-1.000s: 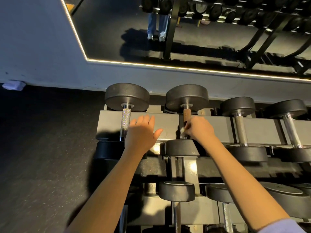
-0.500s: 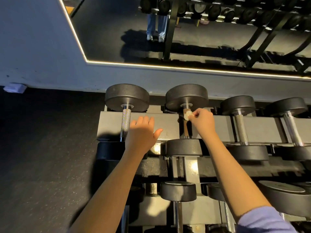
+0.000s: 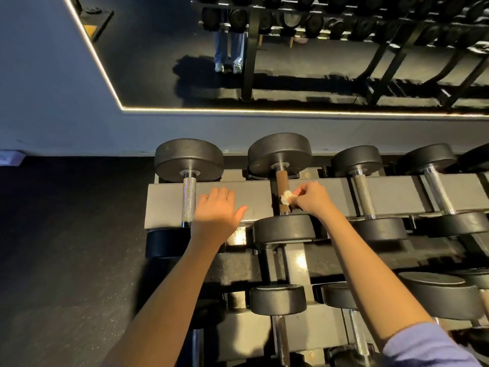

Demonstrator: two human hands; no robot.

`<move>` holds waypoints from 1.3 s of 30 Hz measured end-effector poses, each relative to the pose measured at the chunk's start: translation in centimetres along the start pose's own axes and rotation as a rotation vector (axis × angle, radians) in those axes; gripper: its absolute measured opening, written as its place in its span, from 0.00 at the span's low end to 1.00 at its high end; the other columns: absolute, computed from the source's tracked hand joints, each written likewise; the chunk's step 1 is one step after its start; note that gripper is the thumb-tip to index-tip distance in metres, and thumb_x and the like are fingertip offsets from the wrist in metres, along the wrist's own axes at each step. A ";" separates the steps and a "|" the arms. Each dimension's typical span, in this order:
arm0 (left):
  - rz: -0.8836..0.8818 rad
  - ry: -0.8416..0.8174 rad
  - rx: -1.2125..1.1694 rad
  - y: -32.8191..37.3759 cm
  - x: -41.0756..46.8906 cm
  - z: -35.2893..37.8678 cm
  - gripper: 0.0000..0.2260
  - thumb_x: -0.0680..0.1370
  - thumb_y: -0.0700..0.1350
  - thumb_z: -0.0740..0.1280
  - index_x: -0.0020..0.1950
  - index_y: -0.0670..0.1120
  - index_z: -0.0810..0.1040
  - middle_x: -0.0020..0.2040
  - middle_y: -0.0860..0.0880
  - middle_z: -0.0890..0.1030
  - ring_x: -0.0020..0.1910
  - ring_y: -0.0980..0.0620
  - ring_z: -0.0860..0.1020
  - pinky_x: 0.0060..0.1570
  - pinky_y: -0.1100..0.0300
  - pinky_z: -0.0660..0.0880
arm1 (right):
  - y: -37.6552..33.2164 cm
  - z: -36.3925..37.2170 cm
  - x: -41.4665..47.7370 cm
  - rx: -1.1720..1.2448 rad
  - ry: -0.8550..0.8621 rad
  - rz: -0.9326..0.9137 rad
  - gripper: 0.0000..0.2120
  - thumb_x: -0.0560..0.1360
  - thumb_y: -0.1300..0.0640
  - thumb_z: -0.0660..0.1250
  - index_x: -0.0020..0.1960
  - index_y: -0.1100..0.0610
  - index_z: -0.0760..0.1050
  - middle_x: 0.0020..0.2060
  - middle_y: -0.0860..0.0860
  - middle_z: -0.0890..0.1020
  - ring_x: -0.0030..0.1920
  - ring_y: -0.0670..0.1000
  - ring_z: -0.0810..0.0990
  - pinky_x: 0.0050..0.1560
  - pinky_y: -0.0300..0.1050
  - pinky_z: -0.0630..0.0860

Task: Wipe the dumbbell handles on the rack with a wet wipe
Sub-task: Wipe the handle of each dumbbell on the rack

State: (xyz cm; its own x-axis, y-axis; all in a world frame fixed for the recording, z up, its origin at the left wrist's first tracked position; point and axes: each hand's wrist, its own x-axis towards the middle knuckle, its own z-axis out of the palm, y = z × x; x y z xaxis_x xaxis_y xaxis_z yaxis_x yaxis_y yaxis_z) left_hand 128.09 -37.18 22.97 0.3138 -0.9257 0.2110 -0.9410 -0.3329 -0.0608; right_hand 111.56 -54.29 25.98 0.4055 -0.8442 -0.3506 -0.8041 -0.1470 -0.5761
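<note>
Your right hand (image 3: 311,201) pinches the wadded wet wipe (image 3: 285,197) against the brown handle (image 3: 281,185) of the second dumbbell (image 3: 280,154) on the rack (image 3: 164,202), where your left hand (image 3: 215,214) lies flat, fingers straight. Wrap the wipe round the handle and cover its whole length, collar to collar, underside too.

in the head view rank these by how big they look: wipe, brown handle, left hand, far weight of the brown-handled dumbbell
1. far weight and left hand: about alike, and the hand is nearer the camera, so I won't rank them.
2. brown handle
3. wipe, a small wad held by the right hand
</note>
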 end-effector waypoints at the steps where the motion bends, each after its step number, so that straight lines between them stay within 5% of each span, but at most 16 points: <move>1: 0.023 -0.049 0.003 0.2 0.2 -0.5 0.24 0.80 0.58 0.49 0.52 0.44 0.80 0.46 0.48 0.80 0.44 0.49 0.77 0.41 0.56 0.74 | 0.4 0.0 -0.2 -0.017 -0.021 0.009 0.04 0.74 0.64 0.67 0.47 0.62 0.79 0.45 0.57 0.80 0.48 0.54 0.77 0.48 0.46 0.73; 5: 0.035 -0.224 -0.456 3.0 1.0 -1.5 0.17 0.83 0.49 0.54 0.70 0.45 0.69 0.65 0.48 0.72 0.64 0.49 0.68 0.63 0.56 0.64 | 1.4 0.1 -1.3 0.089 0.205 0.036 0.02 0.74 0.62 0.67 0.43 0.59 0.77 0.39 0.53 0.79 0.43 0.52 0.77 0.39 0.43 0.70; 10: -0.091 -0.060 -0.831 10.1 4.1 -3.2 0.15 0.82 0.47 0.58 0.66 0.45 0.72 0.62 0.47 0.74 0.63 0.48 0.70 0.62 0.49 0.69 | 3.6 -1.5 -4.2 0.263 0.492 -0.012 0.07 0.76 0.55 0.67 0.49 0.59 0.76 0.41 0.53 0.79 0.42 0.52 0.77 0.42 0.45 0.72; 15: 0.132 -0.141 -0.636 16.3 7.0 -3.9 0.18 0.82 0.52 0.56 0.68 0.43 0.71 0.64 0.45 0.72 0.65 0.46 0.69 0.62 0.51 0.66 | 8.3 -4.7 -5.9 0.280 0.626 0.036 0.13 0.77 0.50 0.66 0.54 0.59 0.77 0.45 0.54 0.81 0.45 0.54 0.79 0.47 0.52 0.77; 19: 0.201 -0.187 -0.339 17.4 7.2 -2.8 0.24 0.82 0.59 0.50 0.67 0.44 0.71 0.63 0.46 0.72 0.62 0.46 0.69 0.60 0.51 0.67 | 11.2 -6.1 -6.1 0.244 0.640 0.091 0.13 0.77 0.52 0.67 0.56 0.59 0.76 0.45 0.52 0.80 0.45 0.51 0.77 0.43 0.45 0.72; 24: 0.238 -0.180 -0.308 17.6 7.4 -2.4 0.25 0.81 0.59 0.48 0.64 0.44 0.74 0.59 0.47 0.74 0.60 0.47 0.71 0.59 0.53 0.68 | 13.0 -6.8 -3.8 0.167 0.638 0.110 0.14 0.77 0.51 0.66 0.57 0.58 0.76 0.47 0.53 0.81 0.46 0.52 0.79 0.42 0.44 0.72; 29: 0.193 0.014 -0.284 18.0 6.8 -1.5 0.23 0.79 0.59 0.55 0.48 0.43 0.81 0.44 0.47 0.79 0.44 0.48 0.77 0.44 0.54 0.74 | 13.8 -7.9 -0.1 0.053 0.636 0.100 0.12 0.78 0.53 0.64 0.58 0.57 0.76 0.50 0.54 0.82 0.49 0.55 0.80 0.44 0.46 0.73; 39: 0.123 -0.084 -0.333 17.7 7.0 -3.1 0.21 0.79 0.61 0.52 0.53 0.49 0.78 0.47 0.52 0.77 0.47 0.54 0.75 0.52 0.55 0.74 | 13.9 -9.9 5.8 0.077 0.528 -0.006 0.10 0.78 0.61 0.60 0.54 0.63 0.78 0.47 0.61 0.81 0.48 0.60 0.78 0.42 0.44 0.67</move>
State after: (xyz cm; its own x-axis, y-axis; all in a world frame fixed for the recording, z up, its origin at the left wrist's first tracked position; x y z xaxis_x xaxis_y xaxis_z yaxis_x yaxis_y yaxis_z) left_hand 113.23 -48.98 26.40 0.1917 -0.9714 0.1402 -0.9578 -0.1540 0.2427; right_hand 98.44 -66.33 23.25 0.1199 -0.9909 0.0608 -0.7601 -0.1310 -0.6365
